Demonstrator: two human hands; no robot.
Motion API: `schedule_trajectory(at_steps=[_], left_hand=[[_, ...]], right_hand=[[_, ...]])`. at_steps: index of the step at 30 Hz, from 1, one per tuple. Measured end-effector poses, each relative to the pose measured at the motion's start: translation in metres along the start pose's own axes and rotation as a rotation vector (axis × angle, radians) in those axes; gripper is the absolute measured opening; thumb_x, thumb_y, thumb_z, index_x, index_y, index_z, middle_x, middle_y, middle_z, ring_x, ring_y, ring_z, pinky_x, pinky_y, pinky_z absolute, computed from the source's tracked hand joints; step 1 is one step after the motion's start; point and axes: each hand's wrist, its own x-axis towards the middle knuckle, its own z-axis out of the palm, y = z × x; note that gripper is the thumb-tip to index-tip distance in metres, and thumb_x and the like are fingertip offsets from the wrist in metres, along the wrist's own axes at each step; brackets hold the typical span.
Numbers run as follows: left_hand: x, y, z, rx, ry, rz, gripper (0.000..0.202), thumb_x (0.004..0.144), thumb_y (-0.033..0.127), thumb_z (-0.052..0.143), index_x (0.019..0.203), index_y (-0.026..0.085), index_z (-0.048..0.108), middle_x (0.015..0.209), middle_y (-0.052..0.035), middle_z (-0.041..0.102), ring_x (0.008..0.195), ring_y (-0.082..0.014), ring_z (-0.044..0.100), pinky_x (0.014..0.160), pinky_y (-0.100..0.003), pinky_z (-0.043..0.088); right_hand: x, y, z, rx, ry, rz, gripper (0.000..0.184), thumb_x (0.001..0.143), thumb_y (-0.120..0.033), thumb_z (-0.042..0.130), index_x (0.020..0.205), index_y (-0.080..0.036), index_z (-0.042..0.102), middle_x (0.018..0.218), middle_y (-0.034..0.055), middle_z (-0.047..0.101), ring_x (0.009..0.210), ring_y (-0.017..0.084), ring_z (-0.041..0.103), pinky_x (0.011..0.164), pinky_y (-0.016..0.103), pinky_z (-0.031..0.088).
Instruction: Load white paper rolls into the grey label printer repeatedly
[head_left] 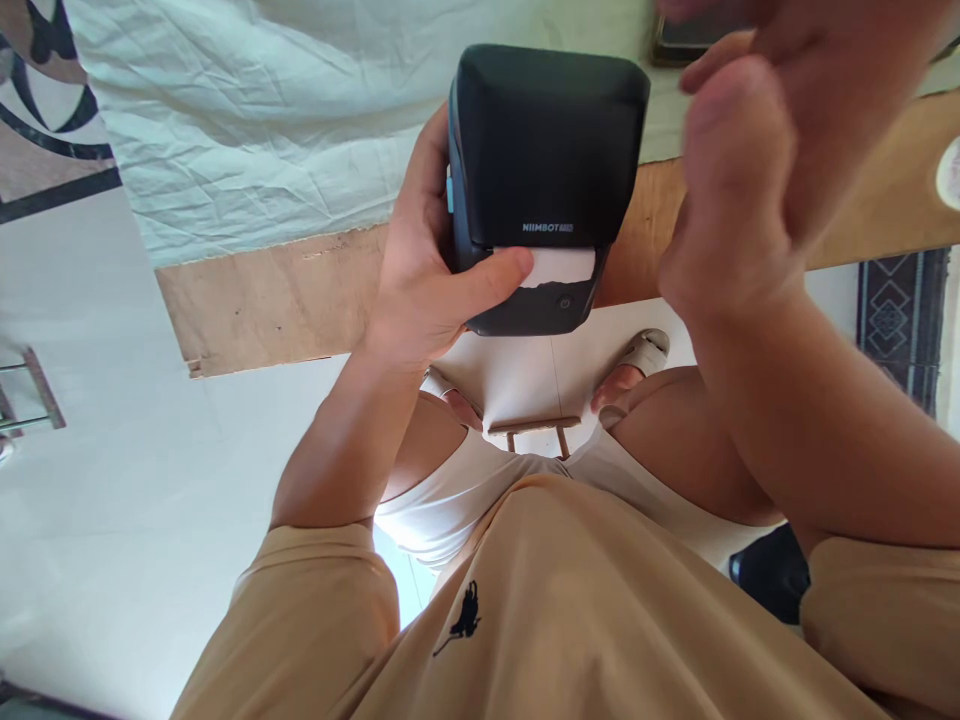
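Observation:
A black label printer [551, 150] with NIIMBOT lettering is held up over the table edge in my left hand [427, 260]. The thumb presses on a torn-edged strip of white label paper [562, 267] that sticks out of its slot. A power button sits below the paper. Up and to the right, apart from the printer, is my right hand [772, 150], smeared by motion. Its thumb shows, but most fingers are blurred or cut off by the frame's top, so what it holds, if anything, is hidden. A dark flat object [697, 40] lies beside it on the cloth.
A pale green cloth [277, 120] covers most of the wooden table [285, 300], leaving its bare near edge showing. A white round spot [951, 172] is at the right edge. Below are my legs, sandals and a wooden stool bar [534, 425]. A patterned dark mat [892, 320] lies on the floor.

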Motion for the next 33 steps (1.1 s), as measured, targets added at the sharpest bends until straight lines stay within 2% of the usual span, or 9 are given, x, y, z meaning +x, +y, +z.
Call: schedule_trajectory(at_steps=[3,6,8,10,12,17,22,28,33], left_hand=[[0.000,0.001,-0.002,-0.031,-0.021,-0.034,0.059,0.051,0.018,0.073,0.103,0.019,0.047,0.108,-0.0061,0.048,0.109,-0.0251,0.041,0.085,-0.030,0.042],[0.001,-0.001,-0.003,-0.087,-0.042,-0.049,0.071,0.044,0.025,0.078,0.106,0.021,0.044,0.109,-0.0029,0.047,0.107,-0.0204,0.042,0.094,-0.030,0.039],[0.001,-0.003,-0.003,-0.106,0.000,-0.024,0.057,0.062,0.034,0.067,0.110,0.022,0.040,0.108,-0.0030,0.048,0.103,-0.0169,0.045,0.094,-0.030,0.039],[0.000,-0.003,-0.001,-0.116,0.010,-0.022,0.053,0.062,0.035,0.067,0.108,0.021,0.043,0.107,-0.0036,0.049,0.100,-0.0168,0.047,0.091,-0.030,0.042],[-0.001,-0.002,0.002,-0.122,0.015,-0.032,0.050,0.061,0.033,0.069,0.104,0.022,0.046,0.105,-0.0030,0.051,0.099,-0.0173,0.048,0.088,-0.029,0.043],[-0.003,0.003,0.007,-0.161,0.070,-0.041,0.032,0.074,0.023,0.055,0.104,0.026,0.046,0.106,-0.0006,0.053,0.102,-0.0158,0.050,0.090,-0.028,0.042],[-0.001,0.005,0.005,-0.213,-0.010,-0.081,0.039,0.070,0.020,0.059,0.106,0.021,0.044,0.106,-0.0033,0.057,0.108,-0.0216,0.051,0.080,-0.027,0.046],[-0.002,0.011,0.016,-0.229,0.104,-0.121,0.027,0.076,0.017,0.049,0.102,0.022,0.044,0.101,-0.0025,0.058,0.111,-0.0203,0.050,0.075,-0.026,0.048],[-0.002,0.011,0.020,-0.225,0.132,-0.137,0.027,0.073,0.016,0.051,0.098,0.027,0.048,0.098,-0.0004,0.059,0.108,-0.0205,0.051,0.069,-0.028,0.047]], right_hand=[[0.000,-0.002,0.003,-0.080,-0.042,-0.038,0.065,0.073,-0.065,0.023,0.119,-0.019,0.031,0.114,0.0025,0.037,0.124,0.010,0.030,0.097,0.020,0.045],[-0.003,-0.002,0.007,-0.159,-0.057,-0.132,0.058,0.075,-0.059,0.029,0.115,-0.017,0.032,0.110,0.0020,0.038,0.112,0.005,0.038,0.097,0.018,0.043],[-0.004,-0.001,0.009,-0.188,-0.064,-0.203,0.055,0.076,-0.053,0.032,0.114,-0.014,0.032,0.111,0.0023,0.037,0.103,0.001,0.040,0.096,0.015,0.041],[-0.004,-0.001,0.011,-0.183,-0.079,-0.225,0.055,0.076,-0.050,0.034,0.114,-0.010,0.031,0.111,0.0032,0.036,0.098,-0.001,0.039,0.095,0.013,0.040],[-0.004,0.001,0.012,-0.161,-0.089,-0.211,0.057,0.076,-0.049,0.034,0.115,-0.008,0.031,0.111,0.0044,0.036,0.095,-0.002,0.038,0.091,0.012,0.040],[-0.005,0.000,0.013,-0.131,-0.098,-0.172,0.062,0.076,-0.049,0.035,0.117,-0.003,0.030,0.110,0.0059,0.037,0.090,-0.003,0.038,0.086,0.011,0.040],[-0.006,-0.003,0.012,-0.193,-0.117,-0.096,0.063,0.075,-0.051,0.035,0.120,-0.007,0.028,0.116,0.0039,0.036,0.093,-0.002,0.039,0.088,0.012,0.041],[-0.007,-0.007,0.009,-0.188,-0.143,-0.081,0.062,0.077,-0.050,0.033,0.121,-0.007,0.028,0.115,0.0031,0.037,0.094,-0.002,0.039,0.090,0.014,0.041],[-0.008,-0.005,0.012,-0.199,-0.119,-0.065,0.059,0.078,-0.049,0.031,0.121,-0.010,0.027,0.119,0.0030,0.035,0.099,-0.001,0.040,0.094,0.014,0.041]])
